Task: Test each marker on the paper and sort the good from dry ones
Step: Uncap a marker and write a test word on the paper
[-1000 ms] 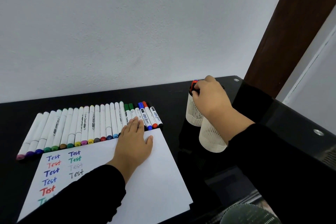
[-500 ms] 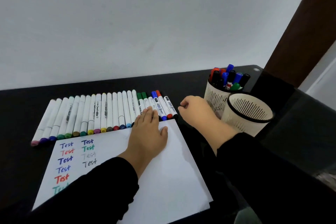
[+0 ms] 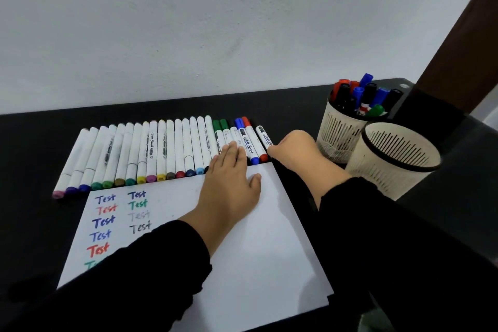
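A glossy black table (image 3: 32,148) carries everything, so any marker that rolls off the row could slide far. On it lies the white sheet of paper (image 3: 256,245), already bearing 10 handwritten "Test" marks (image 3: 118,215) in 2 columns, 1 of them faint grey. Past the paper's far edge, a long row of white-barrelled markers with coloured tips (image 3: 151,156) lies side by side.

At right stand 2 cream slotted plastic cups: the far cup (image 3: 336,135) is crowded with capped markers, the near cup (image 3: 390,159) looks empty from here. A dropped marker could land in the wrong cup, spoiling the sort.

The left hand (image 3: 229,186) lies flat and open, palm down on the paper, fingertips over the row; it grasps nothing. The right hand (image 3: 293,151) is curled at the black-capped whiteboard marker (image 3: 262,135) at the row's right end; whether it has a grip I cannot tell. A clumsy pull could nudge the neighbouring red and blue markers (image 3: 252,143) out of line, and the right sleeve could knock the near cup.
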`<action>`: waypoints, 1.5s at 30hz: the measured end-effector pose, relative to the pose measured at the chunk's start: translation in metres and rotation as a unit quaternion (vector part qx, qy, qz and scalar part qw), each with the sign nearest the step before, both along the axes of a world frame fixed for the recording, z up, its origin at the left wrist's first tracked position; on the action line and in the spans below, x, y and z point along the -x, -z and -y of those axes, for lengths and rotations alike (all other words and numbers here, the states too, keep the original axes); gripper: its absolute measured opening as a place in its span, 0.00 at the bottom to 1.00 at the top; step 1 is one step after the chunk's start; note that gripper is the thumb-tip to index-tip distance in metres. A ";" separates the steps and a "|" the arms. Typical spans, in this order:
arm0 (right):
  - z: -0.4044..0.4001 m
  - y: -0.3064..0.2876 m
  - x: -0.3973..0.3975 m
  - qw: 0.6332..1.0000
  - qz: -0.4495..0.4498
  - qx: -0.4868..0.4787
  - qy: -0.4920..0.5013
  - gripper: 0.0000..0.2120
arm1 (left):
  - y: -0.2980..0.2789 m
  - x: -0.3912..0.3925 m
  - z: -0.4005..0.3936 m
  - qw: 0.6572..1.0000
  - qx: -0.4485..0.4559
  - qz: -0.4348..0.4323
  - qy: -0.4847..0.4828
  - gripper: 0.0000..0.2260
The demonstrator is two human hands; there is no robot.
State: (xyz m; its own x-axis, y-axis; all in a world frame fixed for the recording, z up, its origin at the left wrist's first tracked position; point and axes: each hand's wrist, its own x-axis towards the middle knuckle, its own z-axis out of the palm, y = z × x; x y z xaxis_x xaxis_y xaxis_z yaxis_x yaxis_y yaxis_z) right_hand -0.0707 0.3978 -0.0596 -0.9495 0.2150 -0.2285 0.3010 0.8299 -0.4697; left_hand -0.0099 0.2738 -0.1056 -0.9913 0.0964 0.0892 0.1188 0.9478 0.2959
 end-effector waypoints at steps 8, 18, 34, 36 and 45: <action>-0.002 -0.011 -0.024 0.989 -0.032 0.129 0.059 0.12 | -0.010 -0.003 0.005 0.979 -0.200 0.032 -0.014 0.28; 0.013 -0.030 -0.074 0.970 -0.046 0.235 0.030 0.05 | -0.041 -0.011 0.034 0.938 -0.343 -0.035 -0.038 0.27; 0.117 -0.002 -0.138 0.830 0.016 0.555 0.057 0.11 | -0.028 -0.131 0.131 0.960 -0.251 -0.050 -0.111 0.16; 0.128 0.004 -0.141 0.834 0.022 0.550 0.029 0.12 | -0.027 -0.135 0.134 0.955 -0.267 -0.043 -0.125 0.16; 0.150 0.009 -0.145 0.830 -0.017 0.558 -0.001 0.10 | -0.029 -0.135 0.143 0.933 -0.321 0.033 -0.160 0.16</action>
